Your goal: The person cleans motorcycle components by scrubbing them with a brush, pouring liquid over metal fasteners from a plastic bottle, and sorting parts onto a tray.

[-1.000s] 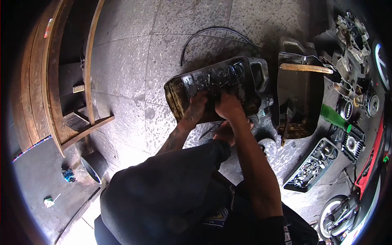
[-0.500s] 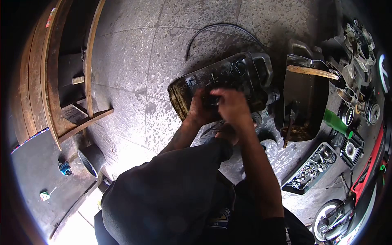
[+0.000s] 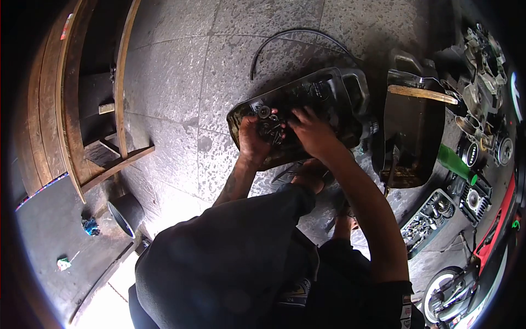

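Broadly, a wooden rack fills the upper left of the frame. Right of and above centre lies a dark tub, with a second tub just beside it, farther right. A hose curves along the upper middle, and a green bottle lies at right. The hands are apart over the first tub: the left hand is cupped round small metal parts; the right hand, fingers bent, hovers just right of them, though whether it grips anything I cannot tell.
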Tool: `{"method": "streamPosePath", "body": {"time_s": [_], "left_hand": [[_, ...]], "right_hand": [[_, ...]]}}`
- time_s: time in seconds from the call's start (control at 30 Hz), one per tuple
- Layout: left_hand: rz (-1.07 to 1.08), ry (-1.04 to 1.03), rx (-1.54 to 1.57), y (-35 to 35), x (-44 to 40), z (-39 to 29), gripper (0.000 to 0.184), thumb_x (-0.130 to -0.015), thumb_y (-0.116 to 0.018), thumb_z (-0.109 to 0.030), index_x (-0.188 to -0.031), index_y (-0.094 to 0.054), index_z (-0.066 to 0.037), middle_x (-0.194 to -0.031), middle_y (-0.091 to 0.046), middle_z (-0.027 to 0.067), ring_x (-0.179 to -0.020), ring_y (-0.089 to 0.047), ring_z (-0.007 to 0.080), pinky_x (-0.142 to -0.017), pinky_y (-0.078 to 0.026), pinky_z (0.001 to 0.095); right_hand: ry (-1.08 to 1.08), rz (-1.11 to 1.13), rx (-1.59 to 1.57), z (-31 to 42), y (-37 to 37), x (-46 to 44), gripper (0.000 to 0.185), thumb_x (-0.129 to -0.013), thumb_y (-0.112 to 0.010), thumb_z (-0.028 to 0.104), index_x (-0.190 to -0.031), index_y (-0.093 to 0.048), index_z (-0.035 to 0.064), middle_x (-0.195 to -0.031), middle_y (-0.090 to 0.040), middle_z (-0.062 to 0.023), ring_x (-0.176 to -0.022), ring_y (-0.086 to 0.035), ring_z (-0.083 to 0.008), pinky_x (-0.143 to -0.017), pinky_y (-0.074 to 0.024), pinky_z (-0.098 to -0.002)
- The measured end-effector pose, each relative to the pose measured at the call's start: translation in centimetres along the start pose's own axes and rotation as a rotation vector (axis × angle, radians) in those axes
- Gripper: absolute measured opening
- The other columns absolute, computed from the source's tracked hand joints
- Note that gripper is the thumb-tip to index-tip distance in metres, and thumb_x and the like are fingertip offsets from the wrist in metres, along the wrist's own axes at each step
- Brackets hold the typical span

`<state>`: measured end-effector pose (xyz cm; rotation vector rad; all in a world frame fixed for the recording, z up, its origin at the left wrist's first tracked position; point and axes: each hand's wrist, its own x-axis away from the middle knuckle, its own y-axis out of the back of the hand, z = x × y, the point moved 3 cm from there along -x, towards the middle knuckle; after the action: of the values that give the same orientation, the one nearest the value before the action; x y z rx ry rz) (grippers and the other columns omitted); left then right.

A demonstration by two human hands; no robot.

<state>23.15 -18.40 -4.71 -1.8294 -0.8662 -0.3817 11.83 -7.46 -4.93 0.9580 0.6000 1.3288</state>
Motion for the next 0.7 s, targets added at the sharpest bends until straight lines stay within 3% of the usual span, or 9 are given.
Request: {"method": "streamPosePath", "body": {"time_s": [0.1, 0.2, 0.27, 0.4, 0.47, 0.7], "left_hand": [[-0.114, -0.036, -0.172, 0.0, -0.2, 0.1, 0.043, -0.083, -0.038, -0.033, -0.104, -0.058, 0.000, -0.094, -0.063, 0.0138, -0.081, -0.060, 0.0281, -0.069, -0.050, 0.0421], [-0.054, 0.018, -0.138, -0.1, -0.5, 0.4, 0.044, -0.086, -0.036, -0.033, -0.103, -0.058, 0.001, -0.096, -0.063, 0.0140, -0.082, -0.061, 0.0286, -0.071, -0.050, 0.0428], [-0.049, 0.030, -0.113, -0.1, -0.5, 0.5, 0.044, -0.086, -0.037, -0.033, -0.104, -0.058, 0.000, -0.096, -0.062, 0.0141, -0.085, -0.060, 0.0307, -0.072, -0.050, 0.0442], [-0.078, 0.080, -0.013, 0.4, -0.9, 1.2, 0.042, -0.088, -0.037, -0.033, -0.106, -0.057, 0.000, -0.099, -0.061, 0.0160, -0.091, -0.059, 0.0341, -0.075, -0.049, 0.0466], [-0.088, 0.079, -0.010, 0.7, -1.1, 1.5, 0.042, -0.089, -0.037, -0.033, -0.106, -0.057, 0.000, -0.100, -0.061, 0.0168, -0.091, -0.059, 0.0343, -0.076, -0.049, 0.0464], [-0.122, 0.086, 0.113, 0.5, -1.0, 1.6, 0.044, -0.094, -0.031, -0.036, -0.107, -0.056, -0.002, -0.100, -0.061, 0.0180, -0.090, -0.059, 0.0340, -0.081, -0.048, 0.0485]], "right_hand": [[-0.060, 0.130, 0.007, 1.0, 0.6, 0.7, 0.033, -0.080, -0.049, 0.014, -0.112, -0.059, 0.0121, -0.136, -0.038, -0.0099, -0.127, -0.034, -0.0333, -0.096, -0.0401, -0.0461], [-0.093, 0.122, 0.053, 1.4, 1.1, 0.6, 0.026, -0.079, -0.051, 0.015, -0.102, -0.063, 0.0115, -0.128, -0.045, -0.0127, -0.121, -0.041, -0.0327, -0.088, -0.0464, -0.0429], [-0.140, 0.209, 0.167, 1.2, 1.0, 0.2, 0.022, -0.077, -0.056, 0.017, -0.094, -0.067, 0.0110, -0.111, -0.055, -0.0130, -0.105, -0.055, -0.0276, -0.073, -0.0524, -0.0372], [-0.245, 0.307, 0.126, 0.8, 1.4, 0.6, 0.018, -0.078, -0.054, 0.017, -0.090, -0.067, 0.0116, -0.097, -0.061, -0.0120, -0.091, -0.062, -0.0270, -0.073, -0.0520, -0.0373], [-0.217, 0.227, 0.074, 0.5, 1.4, 1.0, 0.016, -0.079, -0.053, 0.018, -0.085, -0.068, 0.0123, -0.087, -0.063, -0.0092, -0.084, -0.064, -0.0265, -0.073, -0.0517, -0.0373], [-0.227, 0.237, 0.028, 1.0, 0.6, 1.0, 0.017, -0.080, -0.052, 0.017, -0.086, -0.067, 0.0127, -0.091, -0.064, -0.0100, -0.087, -0.063, -0.0261, -0.075, -0.0510, -0.0385]]}}
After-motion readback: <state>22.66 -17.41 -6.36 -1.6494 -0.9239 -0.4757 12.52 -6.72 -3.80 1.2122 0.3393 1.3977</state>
